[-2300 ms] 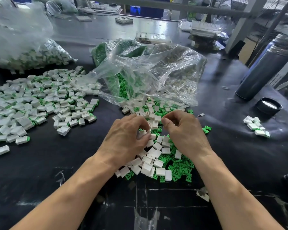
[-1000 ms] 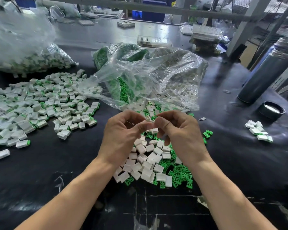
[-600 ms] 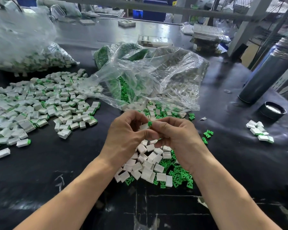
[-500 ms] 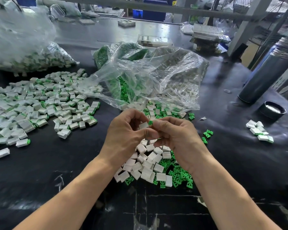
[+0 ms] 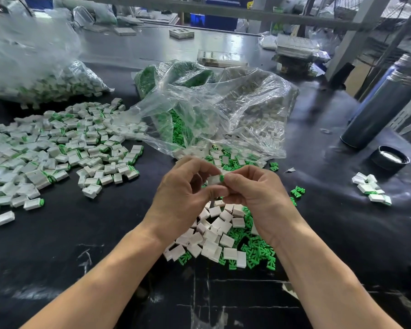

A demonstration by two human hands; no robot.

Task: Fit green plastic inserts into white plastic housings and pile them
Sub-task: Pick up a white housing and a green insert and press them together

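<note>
In the middle of the frame we hold one white housing [image 5: 213, 179] with a green insert [image 5: 221, 178] poking out of its right end. Our left hand [image 5: 183, 198] pinches the housing, and our right hand [image 5: 259, 193] pinches the insert end. Below our hands, loose white and green parts [image 5: 226, 238] lie on the black counter [image 5: 81, 233]. A big pile of finished pieces [image 5: 64, 148] sits at the left. A clear bag [image 5: 223, 108] lies behind.
</note>
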